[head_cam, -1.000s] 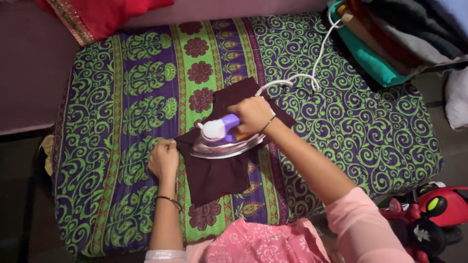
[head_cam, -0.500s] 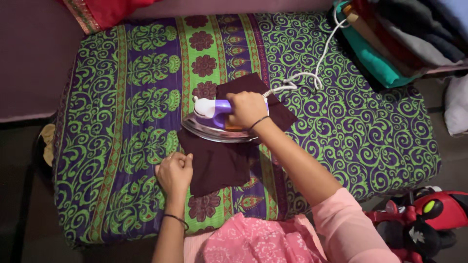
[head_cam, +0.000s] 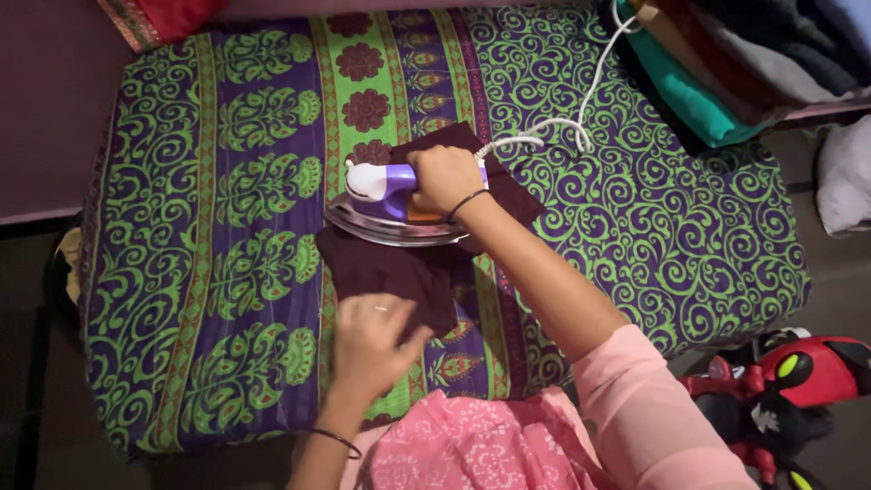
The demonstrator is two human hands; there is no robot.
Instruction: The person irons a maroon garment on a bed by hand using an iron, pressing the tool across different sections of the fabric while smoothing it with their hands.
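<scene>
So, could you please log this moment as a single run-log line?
right hand: grips iron on dark brown cloth | left hand: rests at cloth's near edge | surface: patterned cover | cord: trails toward far right

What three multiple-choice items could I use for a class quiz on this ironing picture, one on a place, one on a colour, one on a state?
1. Where does the iron rest?
A. On the dark brown cloth
B. On the floor
C. On the stack of folded clothes

2. What colour is the iron's handle?
A. Red
B. Purple and white
C. Black

3. What is the left hand doing?
A. Gripping the cord
B. Lifted clear off the bed
C. Lying on the near edge of the cloth

Answers:
1 A: the soleplate sits on the brown cloth, which is spread over the patterned green and purple bedcover.
2 B: purple body with a white nose, gripped by the right hand.
3 C: its fingers lie on the cloth's near end.
</scene>
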